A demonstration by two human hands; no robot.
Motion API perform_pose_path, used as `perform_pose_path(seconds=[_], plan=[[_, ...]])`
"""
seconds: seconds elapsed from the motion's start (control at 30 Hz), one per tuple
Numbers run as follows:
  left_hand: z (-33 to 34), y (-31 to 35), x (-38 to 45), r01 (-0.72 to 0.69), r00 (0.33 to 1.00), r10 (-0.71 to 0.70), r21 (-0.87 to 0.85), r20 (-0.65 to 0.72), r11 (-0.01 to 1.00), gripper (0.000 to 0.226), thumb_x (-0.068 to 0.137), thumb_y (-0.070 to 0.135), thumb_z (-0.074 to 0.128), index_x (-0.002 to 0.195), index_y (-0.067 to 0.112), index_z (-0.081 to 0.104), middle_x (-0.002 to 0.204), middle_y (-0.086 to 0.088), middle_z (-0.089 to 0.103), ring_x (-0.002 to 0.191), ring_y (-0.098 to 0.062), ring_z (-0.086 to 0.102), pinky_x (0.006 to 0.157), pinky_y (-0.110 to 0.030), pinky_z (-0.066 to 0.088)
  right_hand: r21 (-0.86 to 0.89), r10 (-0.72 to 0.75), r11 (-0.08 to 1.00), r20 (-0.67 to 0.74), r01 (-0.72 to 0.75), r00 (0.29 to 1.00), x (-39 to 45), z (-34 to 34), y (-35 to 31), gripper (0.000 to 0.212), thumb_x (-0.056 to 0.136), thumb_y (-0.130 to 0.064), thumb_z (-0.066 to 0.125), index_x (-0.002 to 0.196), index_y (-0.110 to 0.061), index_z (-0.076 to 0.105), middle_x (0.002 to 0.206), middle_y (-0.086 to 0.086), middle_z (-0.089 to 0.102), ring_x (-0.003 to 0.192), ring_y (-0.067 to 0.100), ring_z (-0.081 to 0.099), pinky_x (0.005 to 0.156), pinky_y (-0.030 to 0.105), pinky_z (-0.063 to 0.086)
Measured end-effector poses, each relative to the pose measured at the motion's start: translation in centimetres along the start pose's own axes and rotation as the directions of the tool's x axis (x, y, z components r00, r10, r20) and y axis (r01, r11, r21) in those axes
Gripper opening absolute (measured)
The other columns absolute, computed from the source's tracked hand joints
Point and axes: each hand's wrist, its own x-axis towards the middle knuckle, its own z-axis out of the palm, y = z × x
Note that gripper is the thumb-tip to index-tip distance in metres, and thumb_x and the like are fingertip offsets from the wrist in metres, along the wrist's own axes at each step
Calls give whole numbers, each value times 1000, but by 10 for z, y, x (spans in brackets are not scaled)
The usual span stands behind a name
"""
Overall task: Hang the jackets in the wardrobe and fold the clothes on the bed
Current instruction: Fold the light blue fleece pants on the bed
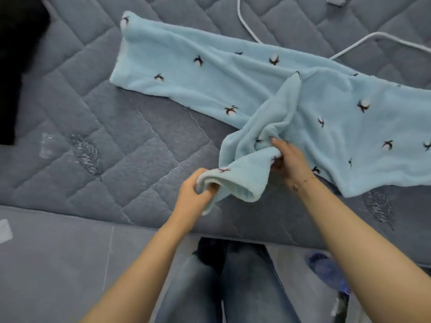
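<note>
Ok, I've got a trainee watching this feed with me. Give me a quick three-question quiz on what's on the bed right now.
1. True or false: the left hand grips the cuff of the near leg of the light blue fleece trousers.
2. Which runs across the grey quilted mattress above the trousers? A) a belt B) a white cable C) a hanger
3. Fill in: the right hand wears a thin ___ at the wrist.

Key: 1 true; 2 B; 3 bracelet.
</note>
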Motion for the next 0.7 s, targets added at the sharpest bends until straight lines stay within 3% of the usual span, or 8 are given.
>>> perform_pose_path(seconds=[0.1,0.3,0.4,0.5,0.53,0.6,0.67,0.7], plan=[[-51,47,27,-93,992,87,-67,-89,993,21,76,14,53,94,13,64,88,2,66,80,-2,60,69,-17,48,-33,-122,992,27,123,992,4,38,-43,14,91,-20,63,78,-14,63,60,-3,66,54,11,61,48,22,49],[-156,106,117,-198,942,178,-41,-284,979,17,75,15,53,89,22,60,89,5,61,81,-4,57,71,-17,47,1,-299,954,70,300,952,50,142,-127,17,90,-23,67,74,-20,62,69,-4,63,65,10,60,61,23,51],[-199,101,182,-140,922,89,-109,-377,984,11,84,16,57,92,22,63,86,9,65,74,1,61,66,-15,49,-71,-261,962,58,265,964,92,191,-143,10,94,-27,60,89,-19,62,81,-2,61,72,11,57,69,26,45],[-226,74,236,-2,927,11,25,-375,1000,20,97,12,50,114,13,61,93,5,66,77,-1,62,69,-18,51,-284,-232,930,38,233,972,124,218,-130,23,96,-20,56,116,-13,64,109,2,60,96,14,53,83,28,44],[-232,65,246,60,940,-37,56,-340,997,23,100,14,48,120,10,57,100,0,67,84,-7,63,76,-24,53,-427,-318,854,20,296,948,128,222,-124,29,94,-14,56,123,-10,62,117,4,59,102,15,53,90,27,44],[-242,52,253,124,963,-106,61,-247,990,27,100,32,52,121,16,55,111,-2,66,93,-12,63,86,-35,54,-710,-574,546,69,444,816,135,226,-114,35,91,-9,58,126,-7,61,125,11,56,114,23,51,101,30,39],[-248,45,255,102,981,-88,70,-175,992,37,90,54,59,116,27,56,109,8,66,96,-5,64,85,-28,53,-842,-699,264,169,470,695,141,227,-111,36,90,-15,59,126,-9,60,125,12,54,116,29,48,99,35,36],[-249,44,255,78,985,-55,139,-162,987,40,85,58,64,113,31,55,105,13,64,93,2,62,81,-19,51,-875,-698,186,204,448,687,145,228,-112,38,91,-20,60,128,-12,58,126,10,54,117,30,47,97,36,34]])
